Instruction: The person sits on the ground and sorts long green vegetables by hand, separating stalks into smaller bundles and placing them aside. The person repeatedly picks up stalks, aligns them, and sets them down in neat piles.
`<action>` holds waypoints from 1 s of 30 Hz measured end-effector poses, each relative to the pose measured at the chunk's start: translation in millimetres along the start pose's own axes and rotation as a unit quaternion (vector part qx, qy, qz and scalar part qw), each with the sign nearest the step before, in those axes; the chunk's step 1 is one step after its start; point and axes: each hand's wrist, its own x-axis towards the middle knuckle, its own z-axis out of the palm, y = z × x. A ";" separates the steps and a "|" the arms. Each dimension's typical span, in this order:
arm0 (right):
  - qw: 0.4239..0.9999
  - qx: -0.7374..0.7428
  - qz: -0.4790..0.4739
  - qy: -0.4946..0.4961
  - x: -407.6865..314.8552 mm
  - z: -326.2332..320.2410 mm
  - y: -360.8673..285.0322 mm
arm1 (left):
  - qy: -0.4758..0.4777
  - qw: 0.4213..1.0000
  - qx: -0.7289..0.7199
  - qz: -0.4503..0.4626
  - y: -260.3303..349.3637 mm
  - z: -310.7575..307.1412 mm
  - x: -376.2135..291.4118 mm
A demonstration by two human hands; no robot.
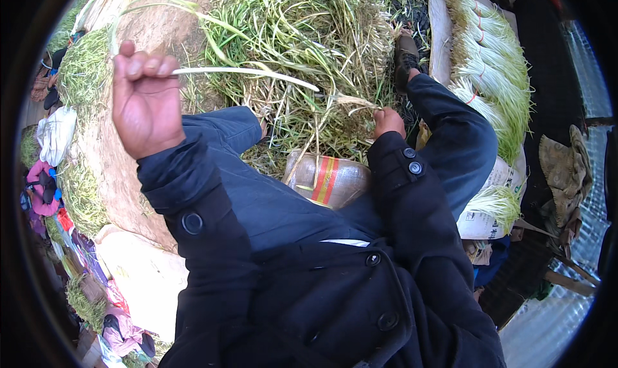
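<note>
My left hand (pixel 147 97) is raised at the left, palm towards me, its curled fingers around a leafy green stalk. The stalk's white stem (pixel 246 73) juts out to the right, and long pale leaves (pixel 159 0) loop above the hand. Lower, near my right knee, my right hand (pixel 389 122) grips a dry, straw-coloured leaf (pixel 357 100); its fingertips are partly hidden. Beyond both hands spreads a tangled heap of green and withered stalks (pixel 285 39). A tape-wrapped bundle (pixel 345 177) with a red and yellow stripe sits between my thighs.
Pale stalk bundles tied with red bands (pixel 497 73) lie in a row on sacking at the right. Another bundle (pixel 497 205) rests on a printed white sack (pixel 478 225). Along the left are grass-like piles (pixel 84 73) and people, one in pink (pixel 41 189).
</note>
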 end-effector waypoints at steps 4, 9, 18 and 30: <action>0.997 0.022 0.074 -0.005 35.0 14.2 38.9 | 0.012 0.988 -0.152 0.014 59.8 -9.5 -6.1; 0.977 -0.081 0.013 -0.198 42.6 50.7 43.1 | 0.047 0.983 -0.169 -0.050 23.7 -33.0 -13.5; 0.990 0.041 0.029 -0.131 27.4 50.4 -7.7 | 0.082 0.967 -0.053 -0.237 -58.8 -41.2 -19.4; 0.977 0.079 -0.093 -0.173 59.8 85.1 -56.4 | 0.259 0.894 0.022 -0.364 -162.3 -56.2 -42.8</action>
